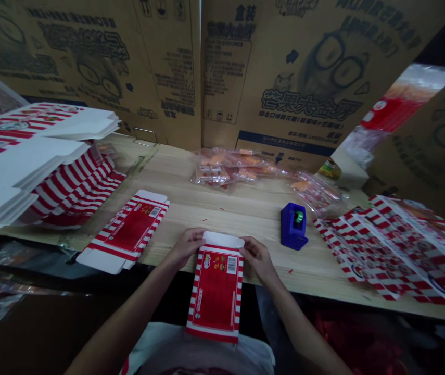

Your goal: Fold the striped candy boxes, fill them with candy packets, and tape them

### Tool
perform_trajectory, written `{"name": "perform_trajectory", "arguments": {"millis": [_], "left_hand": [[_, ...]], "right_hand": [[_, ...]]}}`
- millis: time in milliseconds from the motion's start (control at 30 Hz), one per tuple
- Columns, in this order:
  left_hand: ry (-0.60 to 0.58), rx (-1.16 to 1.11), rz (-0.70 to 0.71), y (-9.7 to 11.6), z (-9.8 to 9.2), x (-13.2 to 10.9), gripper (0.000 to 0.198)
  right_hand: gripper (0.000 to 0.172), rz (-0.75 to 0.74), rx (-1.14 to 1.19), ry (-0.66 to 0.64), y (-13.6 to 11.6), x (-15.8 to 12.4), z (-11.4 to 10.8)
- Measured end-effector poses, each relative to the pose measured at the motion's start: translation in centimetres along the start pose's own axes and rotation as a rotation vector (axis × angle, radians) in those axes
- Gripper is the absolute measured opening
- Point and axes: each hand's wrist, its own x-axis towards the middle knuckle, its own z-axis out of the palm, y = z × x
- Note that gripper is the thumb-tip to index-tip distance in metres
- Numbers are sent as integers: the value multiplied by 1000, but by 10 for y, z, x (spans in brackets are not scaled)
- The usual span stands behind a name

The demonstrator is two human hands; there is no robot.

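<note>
A red-and-white striped carton (217, 291) is between my hands at the table's front edge, its printed red panel facing up and its white end flap (224, 239) pointing away from me. My left hand (189, 246) pinches the carton's far left corner. At the far right corner, my right hand (257, 255) grips it with thumb and fingers. The carton's lower end hangs over the edge, above my lap. To the left lies a second, flat carton (130, 226) of the same print. A blue tape dispenser (293, 226) with a green roll stands to the right.
Stacked flat cartons (50, 151) fill the left side. Striped cartons (394, 250) lie overlapped at the right. Clear plastic packets with orange pieces (233, 165) lie at the back, before large brown cardboard boxes (269, 78). A bent wire (144, 136) stands near the back.
</note>
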Motion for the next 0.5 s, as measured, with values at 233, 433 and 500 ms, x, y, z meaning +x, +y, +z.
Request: {"name": "perform_trajectory", "arguments": {"millis": [233,433,500], "left_hand": [[-25,247,119,1,-6,-11,18],[-65,389,175,10,-4,-15,21],[-68,427,189,14,-4,-12,18]], "right_hand": [[21,-131,-174,-8,3,-6,-2],[24,-86,-197,-24,-6,-7,-1],[22,-35,-176,-50,-11,-3,-1]]}}
